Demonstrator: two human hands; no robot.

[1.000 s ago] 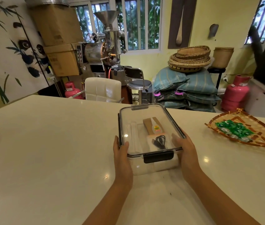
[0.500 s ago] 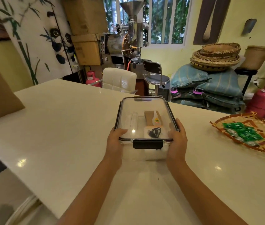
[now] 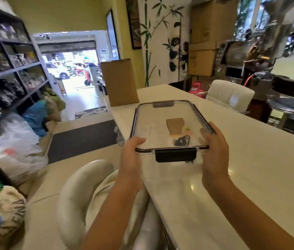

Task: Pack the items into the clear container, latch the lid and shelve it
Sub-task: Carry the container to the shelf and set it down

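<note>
Head view: container between both hands' grip

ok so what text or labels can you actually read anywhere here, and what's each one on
"FNA", partly cut off, in dark letters on the cloth sack at lower left.
Yellow and pink sticker on an item inside the clear container: too blurred to read.
Cardboard boxes by the panda wall: faint print, unreadable.
Mat beyond the counter end: dark marks, unreadable.
Shelf packages: too blurred to read.

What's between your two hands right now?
The clear container, lid latched, gripped by the left hand and right hand at its near corners. A black cable shows inside it in the head view.
</note>
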